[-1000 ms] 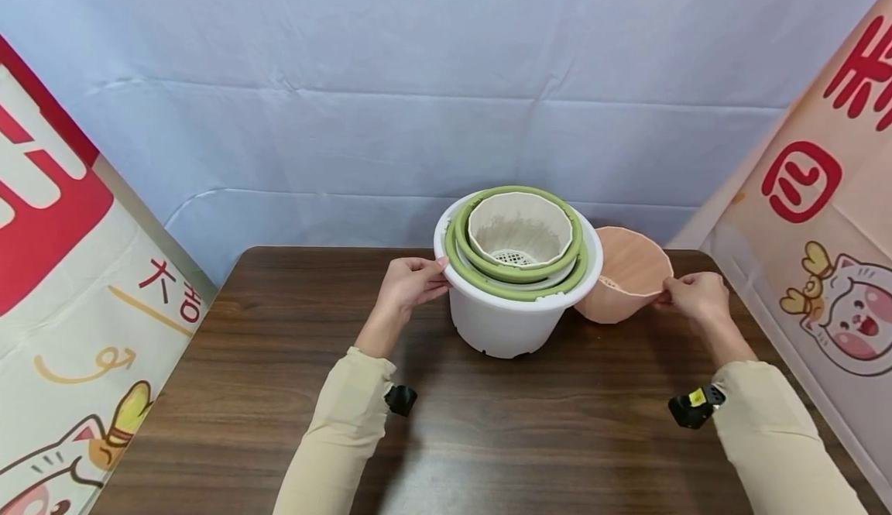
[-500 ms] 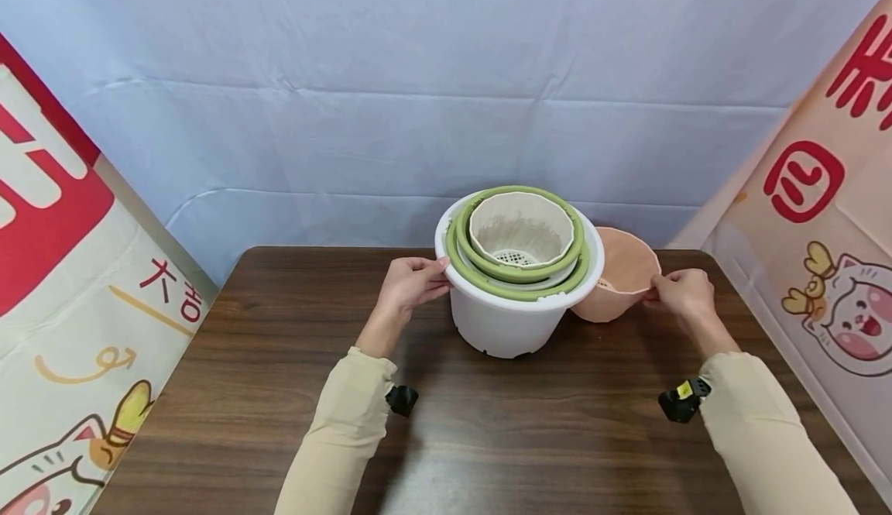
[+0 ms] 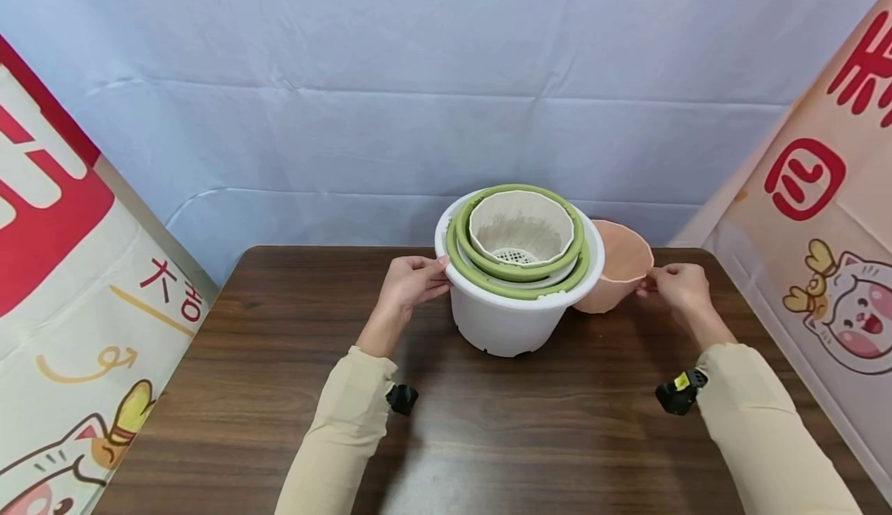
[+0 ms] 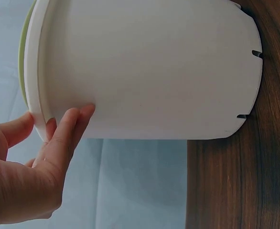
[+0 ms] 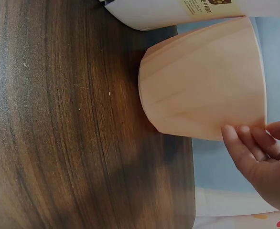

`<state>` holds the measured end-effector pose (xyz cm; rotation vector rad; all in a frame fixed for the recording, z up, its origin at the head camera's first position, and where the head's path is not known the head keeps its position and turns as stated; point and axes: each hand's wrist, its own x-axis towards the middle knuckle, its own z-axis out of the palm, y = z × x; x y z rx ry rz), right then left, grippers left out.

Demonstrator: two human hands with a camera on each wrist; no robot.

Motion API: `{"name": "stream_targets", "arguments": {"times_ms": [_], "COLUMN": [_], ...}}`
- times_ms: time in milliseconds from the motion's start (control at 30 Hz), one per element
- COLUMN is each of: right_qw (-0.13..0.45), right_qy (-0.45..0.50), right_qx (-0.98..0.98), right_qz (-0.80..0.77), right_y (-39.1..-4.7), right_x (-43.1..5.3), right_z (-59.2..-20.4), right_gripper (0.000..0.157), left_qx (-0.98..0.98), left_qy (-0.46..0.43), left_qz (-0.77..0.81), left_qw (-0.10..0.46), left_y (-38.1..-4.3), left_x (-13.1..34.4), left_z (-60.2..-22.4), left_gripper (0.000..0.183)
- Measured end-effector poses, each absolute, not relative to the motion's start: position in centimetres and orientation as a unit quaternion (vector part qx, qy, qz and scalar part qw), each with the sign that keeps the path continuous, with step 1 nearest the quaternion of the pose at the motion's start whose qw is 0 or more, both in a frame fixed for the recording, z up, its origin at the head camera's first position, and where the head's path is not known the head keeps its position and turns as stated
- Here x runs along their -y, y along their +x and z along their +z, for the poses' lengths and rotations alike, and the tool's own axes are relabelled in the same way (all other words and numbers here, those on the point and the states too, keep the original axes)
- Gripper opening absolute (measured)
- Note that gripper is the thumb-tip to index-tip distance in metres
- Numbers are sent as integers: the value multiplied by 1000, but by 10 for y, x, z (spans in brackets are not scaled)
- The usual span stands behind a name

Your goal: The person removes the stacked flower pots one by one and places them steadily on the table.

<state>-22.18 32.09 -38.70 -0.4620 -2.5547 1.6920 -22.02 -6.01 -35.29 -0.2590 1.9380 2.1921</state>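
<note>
A large white flowerpot (image 3: 505, 325) stands upright on the table, holding a nest of smaller pots. Inside it are green-rimmed pots (image 3: 516, 273) and, innermost, a cream pot (image 3: 523, 228) with a perforated bottom. My left hand (image 3: 411, 283) pinches the white pot's left rim, thumb on top and fingers beneath, as the left wrist view (image 4: 44, 167) also has it. To the right, a peach flowerpot (image 3: 622, 255) stands close against the white one, its left side hidden behind it. My right hand (image 3: 683, 289) pinches the peach pot's right rim between thumb and fingers.
The dark wooden table (image 3: 300, 329) ends at a back edge just behind the pots. A pale blue cloth (image 3: 418, 112) hangs behind it. Printed cloths flank both sides. The white pot bears a yellowish label (image 5: 211, 8) on its right side.
My right hand has moved the peach pot leftward and slightly back, closer in behind the white pot. My left hand has kept its hold on the white rim.
</note>
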Motion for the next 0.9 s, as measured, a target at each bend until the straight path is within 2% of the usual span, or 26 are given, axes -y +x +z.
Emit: {"name": "stream_targets", "arguments": {"times_ms": [900], "right_qw": [3], "right_qy": [-38], "right_qx": [819], "right_qz": [572], "right_y": [-231], "right_x": [-321], "right_z": [-391], "right_gripper": [26], "left_qx": [-657], "left_qy": [-84], "left_qz": [743], "left_qw": [98], "left_y": [-220], "left_x": [60], "left_z": [-353], "left_gripper": [20]}}
